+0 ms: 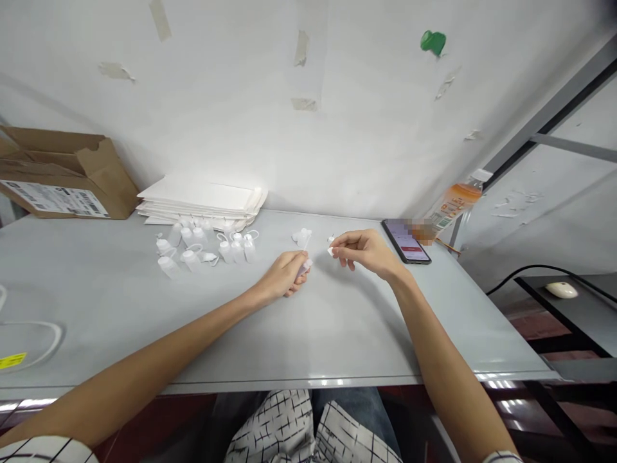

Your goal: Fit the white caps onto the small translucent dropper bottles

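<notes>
My left hand (pixel 290 273) is closed around a small translucent white bottle (pixel 303 269) near the middle of the table. To its right, my right hand (pixel 359 252) pinches a small white piece (pixel 330 251) between thumb and fingertips. Just beyond my left hand lie some small white caps (pixel 301 236). Another tiny white part with a dark tip (pixel 330 238) is behind my right fingertips. Several small translucent bottles (pixel 191 259) with looped straps stand or lie in a group to the left.
On the grey table (pixel 299 341), white envelopes (pixel 202 196) are stacked by the wall, beside an open cardboard box (pixel 67 173). A phone (pixel 405 242) and an orange drink bottle (pixel 453 206) are at the right. A clear bag (pixel 29 341) lies at far left.
</notes>
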Demonstrator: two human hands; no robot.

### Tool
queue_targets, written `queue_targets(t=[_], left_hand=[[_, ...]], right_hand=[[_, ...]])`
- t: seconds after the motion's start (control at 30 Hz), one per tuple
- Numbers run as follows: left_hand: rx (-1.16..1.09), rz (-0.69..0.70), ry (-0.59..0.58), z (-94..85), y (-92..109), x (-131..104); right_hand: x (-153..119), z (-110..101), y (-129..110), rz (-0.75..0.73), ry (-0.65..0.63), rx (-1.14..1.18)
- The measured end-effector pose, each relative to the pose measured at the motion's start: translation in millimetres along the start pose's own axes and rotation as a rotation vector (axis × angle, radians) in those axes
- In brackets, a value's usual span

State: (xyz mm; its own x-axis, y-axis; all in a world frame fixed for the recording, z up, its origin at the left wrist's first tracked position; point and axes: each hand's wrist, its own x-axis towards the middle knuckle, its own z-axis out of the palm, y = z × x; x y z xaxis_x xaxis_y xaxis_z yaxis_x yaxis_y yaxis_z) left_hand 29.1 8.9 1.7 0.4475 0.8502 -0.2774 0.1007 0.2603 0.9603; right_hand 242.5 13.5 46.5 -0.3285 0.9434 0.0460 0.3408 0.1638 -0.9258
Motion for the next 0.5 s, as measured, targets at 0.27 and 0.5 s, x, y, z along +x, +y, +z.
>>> queue_targets(t=[0.27, 0.5], left_hand=[[0.121, 0.035, 0.06, 2.1, 2, -6], [0.119, -0.033, 0.064, 1.0, 3, -6]], right_hand=[[0, 26, -7, -0.051, -0.101, 0.066], [1, 30, -6, -0.06, -0.11, 0.066]])
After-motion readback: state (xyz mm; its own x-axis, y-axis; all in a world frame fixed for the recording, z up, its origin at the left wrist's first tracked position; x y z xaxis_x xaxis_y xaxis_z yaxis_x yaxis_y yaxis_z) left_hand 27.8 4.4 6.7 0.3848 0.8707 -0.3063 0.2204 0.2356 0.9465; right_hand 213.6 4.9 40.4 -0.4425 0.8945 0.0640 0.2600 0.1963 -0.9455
